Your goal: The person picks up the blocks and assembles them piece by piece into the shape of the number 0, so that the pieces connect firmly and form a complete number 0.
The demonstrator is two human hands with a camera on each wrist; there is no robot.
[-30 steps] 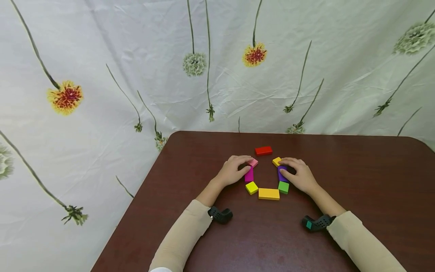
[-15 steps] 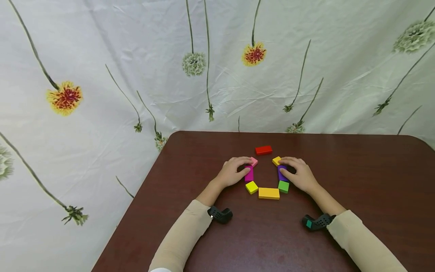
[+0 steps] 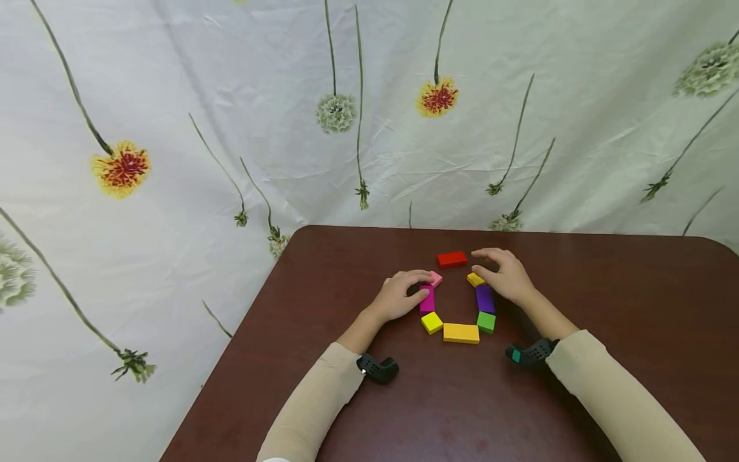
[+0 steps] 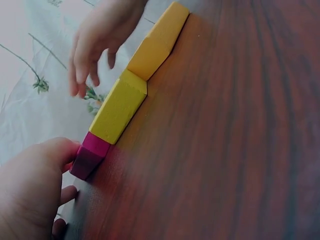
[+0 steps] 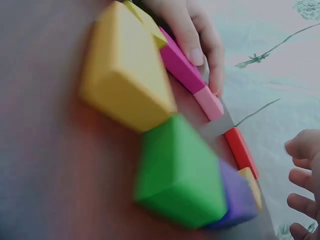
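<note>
My left hand (image 3: 400, 296) rests at the left side of a ring of coloured wooden blocks. Its thumb touches the magenta block (image 3: 427, 300), and its fingertips lie at the small pink block (image 3: 436, 280). Held off the blocks, my right hand (image 3: 507, 277) has its fingers loosely spread, near the small yellow-orange block (image 3: 476, 280) and the red block (image 3: 452, 259). Nothing lies between its fingers in the right wrist view. Below it, the purple block (image 3: 485, 299) adjoins a green block (image 3: 486, 322).
A long orange block (image 3: 461, 333) forms the near side of the ring, beside a yellow block (image 3: 432, 323). The red block lies apart at the far end. All are on a dark brown table (image 3: 606, 301), with a flowered cloth (image 3: 260, 96) hanging behind.
My right hand has let go of the purple and yellow-orange blocks and moved up and away toward the red block. My left hand stays at the pink and magenta blocks.
</note>
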